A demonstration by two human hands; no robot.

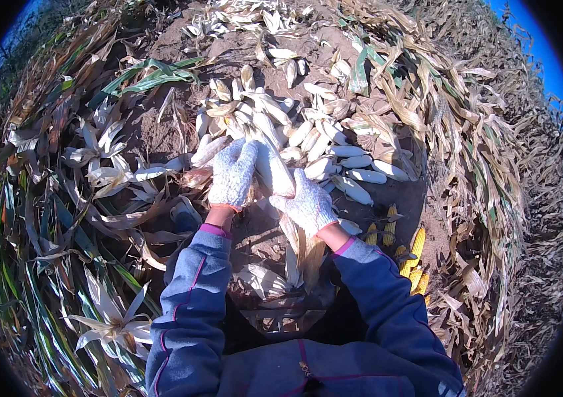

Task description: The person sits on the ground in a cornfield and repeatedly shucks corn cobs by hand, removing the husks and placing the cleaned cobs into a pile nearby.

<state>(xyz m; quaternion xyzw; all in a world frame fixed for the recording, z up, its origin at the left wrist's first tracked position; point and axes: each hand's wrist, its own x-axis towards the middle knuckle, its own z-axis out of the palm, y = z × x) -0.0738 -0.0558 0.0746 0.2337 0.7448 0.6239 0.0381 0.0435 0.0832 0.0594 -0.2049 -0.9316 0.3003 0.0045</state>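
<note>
Both my hands wear white knitted gloves. My left hand (232, 173) and my right hand (307, 204) grip one pale corn ear in its husk (273, 169), held upright between them. The left glove wraps the ear's left side near the top. The right glove holds it lower down, with dry husk leaves (304, 255) hanging below toward my lap. Right behind the ear lies a pile of unhusked pale corn ears (321, 149) on bare soil.
Several husked yellow cobs (407, 248) lie on the soil at my right. Loose dry husks (112, 175) and cut corn stalks (440, 112) ring the bare patch. Green leaves (152, 73) lie at the back left.
</note>
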